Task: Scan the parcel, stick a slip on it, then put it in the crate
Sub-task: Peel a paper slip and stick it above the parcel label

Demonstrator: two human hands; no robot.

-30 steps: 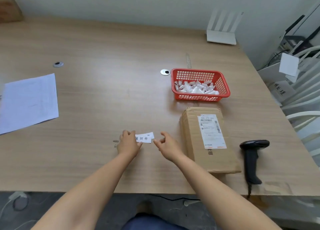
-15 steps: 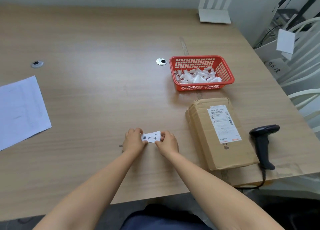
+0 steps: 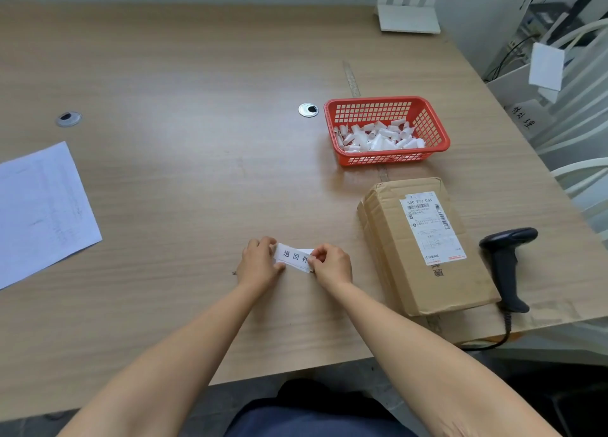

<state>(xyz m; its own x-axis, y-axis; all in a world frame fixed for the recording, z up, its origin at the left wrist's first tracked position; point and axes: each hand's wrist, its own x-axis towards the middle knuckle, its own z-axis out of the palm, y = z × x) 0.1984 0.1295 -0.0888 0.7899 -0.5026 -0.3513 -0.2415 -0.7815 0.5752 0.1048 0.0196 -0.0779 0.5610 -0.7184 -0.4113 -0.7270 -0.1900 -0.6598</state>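
A small white slip (image 3: 293,256) with three black characters is held just above the table between both hands. My left hand (image 3: 258,265) pinches its left end, and my right hand (image 3: 332,265) pinches its right end, where a corner looks lifted. The brown cardboard parcel (image 3: 424,249) lies flat to the right of my hands, with a white shipping label (image 3: 431,228) on top. A black handheld scanner (image 3: 506,265) lies on the table right of the parcel, its cable hanging over the front edge.
A red plastic basket (image 3: 386,107) holding several white paper scraps stands behind the parcel. A white sheet of paper (image 3: 39,213) lies at the far left. Two round cable grommets (image 3: 308,110) are set in the wooden table (image 3: 184,134). White chairs and shelving crowd the right side.
My right hand has closed in and taken the slip's right end, so both hands now hold it. The slip's right corner has lifted slightly. The camera view shifted; parcel and scanner stay put.
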